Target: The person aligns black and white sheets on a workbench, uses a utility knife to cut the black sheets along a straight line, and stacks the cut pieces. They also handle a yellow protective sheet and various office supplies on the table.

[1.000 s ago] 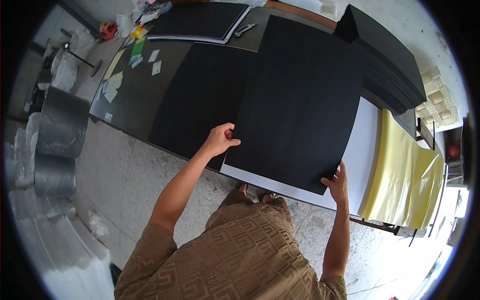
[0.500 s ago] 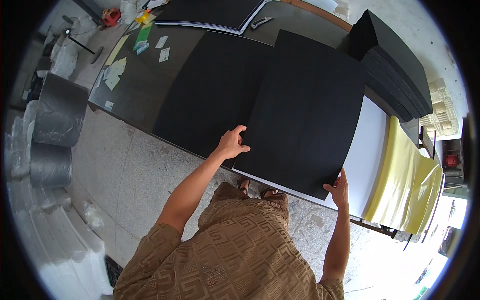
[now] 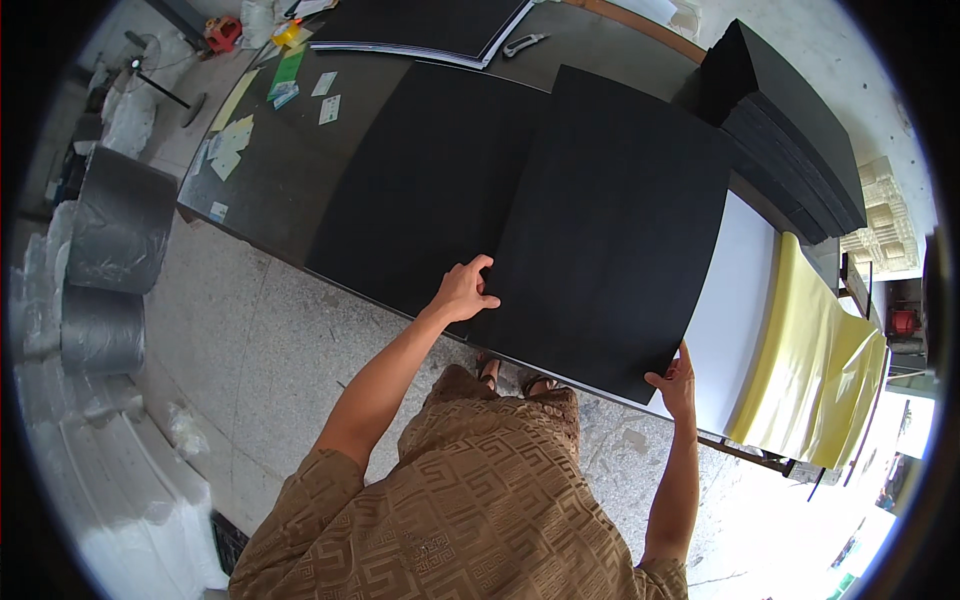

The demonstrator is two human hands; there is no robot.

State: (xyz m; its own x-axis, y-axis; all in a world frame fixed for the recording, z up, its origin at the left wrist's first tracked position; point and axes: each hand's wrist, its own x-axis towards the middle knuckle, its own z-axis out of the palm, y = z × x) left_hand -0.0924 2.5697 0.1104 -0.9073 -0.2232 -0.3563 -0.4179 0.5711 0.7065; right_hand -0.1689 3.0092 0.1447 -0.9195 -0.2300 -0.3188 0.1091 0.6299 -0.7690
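A large black sheet [image 3: 615,230] lies over a white sheet [image 3: 735,300] at the table's near side. My left hand [image 3: 465,290] is at its left edge, thumb and forefinger spread apart, fingertips by the edge. At the near right corner, my right hand [image 3: 677,383] grips the black sheet, its thumb over the corner and its fingers along the right side. Left of it, and partly overlapped, a second black sheet [image 3: 410,180] lies flat on the table.
A stack of black boards [image 3: 790,130] stands at the far right. Yellow film [image 3: 810,350] drapes beside the white sheet. Farther back lie a utility knife [image 3: 525,44] and more black sheets [image 3: 420,25]. Small cards [image 3: 330,108] are scattered left; wrapped rolls [image 3: 120,220] stand beyond the table.
The upper black sheet has shifted slightly toward me, and the white strip along its near edge looks narrower. Both hands have barely moved, staying at its sides.
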